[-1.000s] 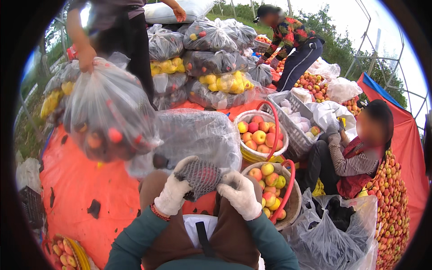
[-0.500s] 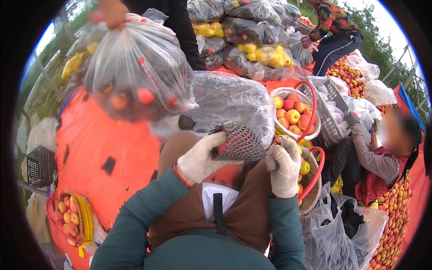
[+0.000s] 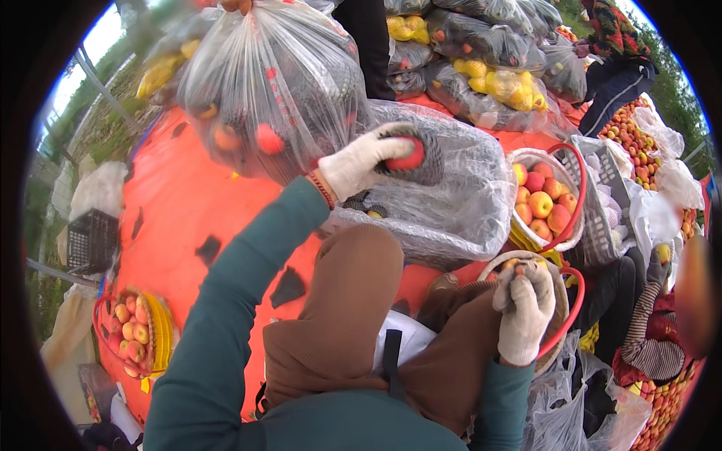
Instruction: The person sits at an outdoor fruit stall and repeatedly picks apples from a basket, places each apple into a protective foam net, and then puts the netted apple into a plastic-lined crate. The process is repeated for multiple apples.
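Note:
My left hand (image 3: 357,161), in a white glove, grips a round red fruit (image 3: 407,153) in a dark foam net. It hangs above a grey crate (image 3: 432,244) lined with clear plastic; a dark-netted fruit (image 3: 370,209) lies inside near its left end. My right hand (image 3: 524,308), also gloved, has its fingers closed in front of a basket (image 3: 560,331) with a red handle. Whatever those fingers hold is too small or hidden to make out. Behind it, a white-lined basket (image 3: 519,233) carries several red-and-yellow fruits (image 3: 540,203).
A co-worker's hand (image 3: 237,6) holds up a full clear bag (image 3: 271,98) left of the crate. Stacked fruit bags (image 3: 481,37) stand behind. A second co-worker's striped sleeve (image 3: 647,323) is at right. A yellow basket (image 3: 159,331) and black crate (image 3: 92,242) stand left on orange sheeting (image 3: 180,225).
My left hand has carried the netted fruit forward from over my lap to above the lined crate. My right hand has stayed by the basket. The view has shifted leftward.

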Tool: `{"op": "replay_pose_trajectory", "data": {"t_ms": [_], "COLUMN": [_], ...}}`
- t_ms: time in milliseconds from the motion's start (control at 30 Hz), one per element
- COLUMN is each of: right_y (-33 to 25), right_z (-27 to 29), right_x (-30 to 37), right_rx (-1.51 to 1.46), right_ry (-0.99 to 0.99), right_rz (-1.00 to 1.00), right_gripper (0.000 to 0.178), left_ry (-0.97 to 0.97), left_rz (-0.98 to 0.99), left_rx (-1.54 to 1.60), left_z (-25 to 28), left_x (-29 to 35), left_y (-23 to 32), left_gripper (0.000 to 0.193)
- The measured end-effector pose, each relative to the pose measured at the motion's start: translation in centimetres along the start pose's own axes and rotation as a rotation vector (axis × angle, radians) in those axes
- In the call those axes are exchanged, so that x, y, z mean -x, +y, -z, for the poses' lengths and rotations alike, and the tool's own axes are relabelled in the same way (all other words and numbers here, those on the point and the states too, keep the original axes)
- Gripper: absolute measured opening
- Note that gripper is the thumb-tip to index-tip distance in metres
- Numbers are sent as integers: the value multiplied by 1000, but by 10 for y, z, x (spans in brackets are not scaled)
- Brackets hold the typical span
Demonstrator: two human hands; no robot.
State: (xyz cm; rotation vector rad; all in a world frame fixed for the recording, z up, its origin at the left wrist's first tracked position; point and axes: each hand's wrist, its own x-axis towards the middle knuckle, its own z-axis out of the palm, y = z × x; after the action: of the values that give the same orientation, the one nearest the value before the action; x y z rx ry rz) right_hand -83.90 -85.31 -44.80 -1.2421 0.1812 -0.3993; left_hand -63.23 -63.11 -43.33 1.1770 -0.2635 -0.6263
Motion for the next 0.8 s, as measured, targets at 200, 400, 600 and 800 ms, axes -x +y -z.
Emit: {"op": "replay_pose_trajectory", "data": {"t_ms": [200, 400, 600, 800], "right_y": [-1, 1, -9, -19], "right_z": [12, 21, 25, 21], "right_x": [-1, -9, -24, -24], "right_rx": [45, 146, 211, 137], "right_ry": [43, 64, -71, 13], "right_rz": [-15, 10, -151, -287], "right_gripper": [12, 22, 13, 9], "left_ry": [70, 25, 238, -117], "left_rz": [179, 197, 53, 403], "left_rx": [-848, -1475, -1733, -1789], "left_z": [75, 114, 159, 177], "left_x": [-84, -134, -164, -169], "left_y": [-86, -157, -197, -236], "left_gripper": [62, 62, 45, 62]}}
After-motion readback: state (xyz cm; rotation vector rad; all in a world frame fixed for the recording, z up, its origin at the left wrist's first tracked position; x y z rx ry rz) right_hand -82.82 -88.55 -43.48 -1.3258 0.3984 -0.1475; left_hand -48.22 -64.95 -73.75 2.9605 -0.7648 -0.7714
